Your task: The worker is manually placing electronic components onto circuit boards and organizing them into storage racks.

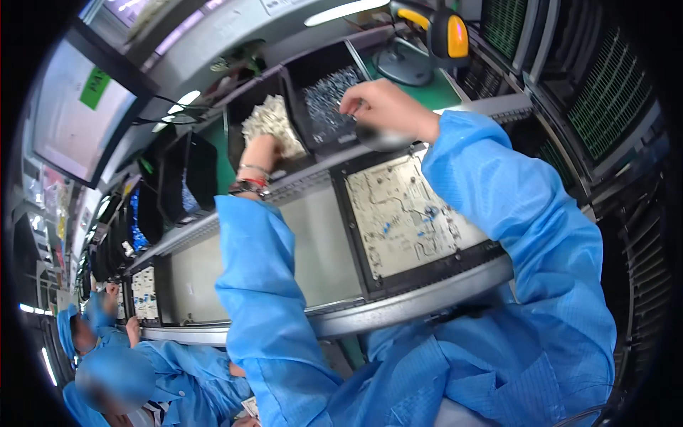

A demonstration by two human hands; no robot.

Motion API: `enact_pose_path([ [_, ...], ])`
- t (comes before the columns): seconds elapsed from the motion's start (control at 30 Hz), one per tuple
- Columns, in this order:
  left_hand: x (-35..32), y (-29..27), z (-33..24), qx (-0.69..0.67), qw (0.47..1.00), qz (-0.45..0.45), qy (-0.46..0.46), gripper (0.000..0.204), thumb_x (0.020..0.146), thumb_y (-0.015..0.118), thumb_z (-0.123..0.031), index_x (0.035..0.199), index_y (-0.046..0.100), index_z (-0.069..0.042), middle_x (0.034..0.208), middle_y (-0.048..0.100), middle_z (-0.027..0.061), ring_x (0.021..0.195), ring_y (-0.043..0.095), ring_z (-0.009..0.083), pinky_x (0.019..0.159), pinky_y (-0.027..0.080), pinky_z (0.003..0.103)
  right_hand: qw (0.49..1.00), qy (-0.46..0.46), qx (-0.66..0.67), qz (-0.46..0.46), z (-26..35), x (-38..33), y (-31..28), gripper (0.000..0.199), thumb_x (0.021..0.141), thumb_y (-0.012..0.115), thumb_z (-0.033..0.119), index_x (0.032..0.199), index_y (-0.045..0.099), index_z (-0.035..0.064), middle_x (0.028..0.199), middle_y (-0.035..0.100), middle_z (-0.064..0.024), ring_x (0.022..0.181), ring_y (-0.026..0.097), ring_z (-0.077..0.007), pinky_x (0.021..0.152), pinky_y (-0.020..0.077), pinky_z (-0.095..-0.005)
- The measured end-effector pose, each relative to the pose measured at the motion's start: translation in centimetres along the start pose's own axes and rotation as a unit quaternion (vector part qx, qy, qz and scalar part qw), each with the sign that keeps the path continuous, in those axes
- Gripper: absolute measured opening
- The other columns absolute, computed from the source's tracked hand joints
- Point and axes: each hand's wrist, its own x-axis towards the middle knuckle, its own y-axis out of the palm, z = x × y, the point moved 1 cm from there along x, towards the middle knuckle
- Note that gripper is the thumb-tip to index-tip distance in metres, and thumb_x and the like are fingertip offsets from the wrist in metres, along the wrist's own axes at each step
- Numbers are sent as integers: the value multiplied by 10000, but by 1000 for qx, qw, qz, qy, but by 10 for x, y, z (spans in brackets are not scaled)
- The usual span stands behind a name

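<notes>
My left hand (pixel 263 151) reaches into a black bin of small white parts (pixel 269 117), which look like plastic connectors. Its fingers are sunk among the parts and blurred, so their hold is hidden. Over the right edge of a second bin, filled with small dark grey-blue components (pixel 331 96), hovers my right hand (pixel 388 108). Its fingers are curled together in a pinch; whatever lies between them is too small to name. Below it, a pale circuit board (pixel 405 213) with blue and dark components sits in a black frame (pixel 364 267).
A yellow and black handheld scanner (pixel 448 35) stands at the back right on a round base. Along the conveyor's metal rail (pixel 398 306), other people in blue (pixel 178 373) work at the left. More black bins (pixel 192 171) and a monitor (pixel 78 107) line the far left. Green-slatted racks (pixel 605 107) rise at right.
</notes>
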Motion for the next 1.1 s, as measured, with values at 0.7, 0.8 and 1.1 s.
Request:
enact_pose_path([
  [0.7,-15,-5,-32,-259,924,-171,-222,183,855,568,-150,941,653,-13,787,662,74,682,637,122,623,507,254,986,-15,46,159,46,-168,47,70,740,630,49,807,611,44,798,595,-55,717,598,-234,634,492,-308],
  [0.8,-27,-16,-49,-589,749,-244,-180,194,876,535,-64,1020,589,53,936,626,121,775,629,172,715,515,251,984,-2,43,172,51,-166,48,63,742,627,48,805,617,50,807,599,-48,728,600,-230,647,495,-304],
  [1.1,-72,-10,-130,-695,692,-151,-125,276,783,621,5,1059,605,6,994,632,64,879,596,108,799,460,215,982,5,38,184,56,-159,51,60,740,623,36,794,608,55,801,588,-47,738,597,-226,661,496,-301],
])
